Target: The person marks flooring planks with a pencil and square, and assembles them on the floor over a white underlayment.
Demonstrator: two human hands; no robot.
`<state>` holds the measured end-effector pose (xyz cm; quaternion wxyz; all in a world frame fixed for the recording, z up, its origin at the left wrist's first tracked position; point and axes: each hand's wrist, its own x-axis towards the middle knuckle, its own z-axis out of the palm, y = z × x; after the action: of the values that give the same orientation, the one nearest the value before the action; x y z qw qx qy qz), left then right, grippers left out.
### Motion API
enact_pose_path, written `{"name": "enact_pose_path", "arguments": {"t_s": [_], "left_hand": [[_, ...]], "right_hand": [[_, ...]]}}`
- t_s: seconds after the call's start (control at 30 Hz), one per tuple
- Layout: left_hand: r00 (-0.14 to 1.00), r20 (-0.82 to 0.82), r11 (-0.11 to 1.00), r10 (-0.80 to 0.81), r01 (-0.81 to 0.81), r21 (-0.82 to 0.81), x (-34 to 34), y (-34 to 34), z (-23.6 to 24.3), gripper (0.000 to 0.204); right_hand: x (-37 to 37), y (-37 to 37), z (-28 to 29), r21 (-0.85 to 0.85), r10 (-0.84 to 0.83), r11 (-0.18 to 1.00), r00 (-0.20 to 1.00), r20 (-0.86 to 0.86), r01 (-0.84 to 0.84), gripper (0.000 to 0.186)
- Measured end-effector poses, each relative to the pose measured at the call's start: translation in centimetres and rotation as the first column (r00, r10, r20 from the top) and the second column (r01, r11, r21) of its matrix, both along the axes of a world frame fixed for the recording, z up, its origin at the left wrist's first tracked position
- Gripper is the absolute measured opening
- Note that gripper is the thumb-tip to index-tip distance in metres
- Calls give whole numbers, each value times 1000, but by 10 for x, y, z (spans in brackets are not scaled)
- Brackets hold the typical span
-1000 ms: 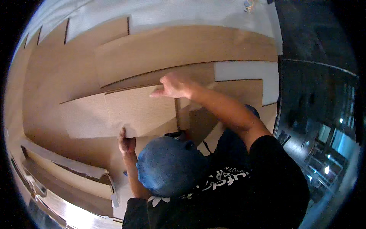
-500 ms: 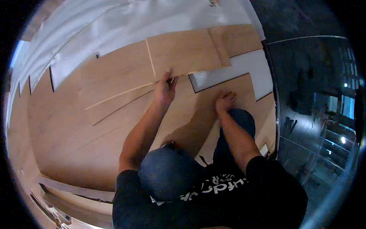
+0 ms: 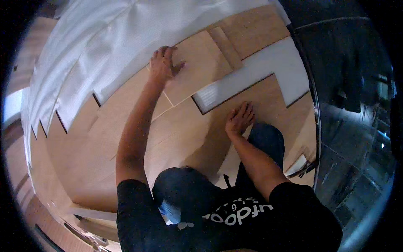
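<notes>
A short loose floor plank (image 3: 203,69), light wood in colour, lies at the far side of the laid planks (image 3: 168,138), partly over the white underlay. At the plank's far left corner rests my left hand (image 3: 161,65), thumb and fingers apart, touching its top near the edge. My right hand (image 3: 240,119) leans on the laid planks near my knee, fingers stretched out and holding nothing. Between the loose plank and the laid planks, a gap shows white underlay (image 3: 260,67). Another plank (image 3: 252,29) lies beyond, at the far right.
White foam underlay (image 3: 121,42) spreads wrinkled across the far left, beside the stepped ends of the planks. Along the right runs a dark edge strip (image 3: 317,126), with dark tiled floor (image 3: 348,126) past it. A small white offcut (image 3: 297,164) lies by my right knee.
My left hand has let go of the loose plank's near edge and moved to its far left corner. My right hand stays on the laid planks. The view has shifted somewhat.
</notes>
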<state>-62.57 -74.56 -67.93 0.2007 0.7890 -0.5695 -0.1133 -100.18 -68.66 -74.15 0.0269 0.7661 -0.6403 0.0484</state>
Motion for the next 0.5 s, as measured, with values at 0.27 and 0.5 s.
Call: {"name": "enact_pose_path", "arguments": {"t_s": [0.27, 0.5], "left_hand": [[922, -373, 761, 98, 172, 625, 36, -74, -7, 102], [845, -525, 872, 99, 181, 455, 40, -66, -20, 79]], "right_hand": [[-15, -6, 4, 183, -126, 977, 987, 99, 106, 68], [-11, -39, 25, 201, -93, 979, 962, 258, 41, 71]]}}
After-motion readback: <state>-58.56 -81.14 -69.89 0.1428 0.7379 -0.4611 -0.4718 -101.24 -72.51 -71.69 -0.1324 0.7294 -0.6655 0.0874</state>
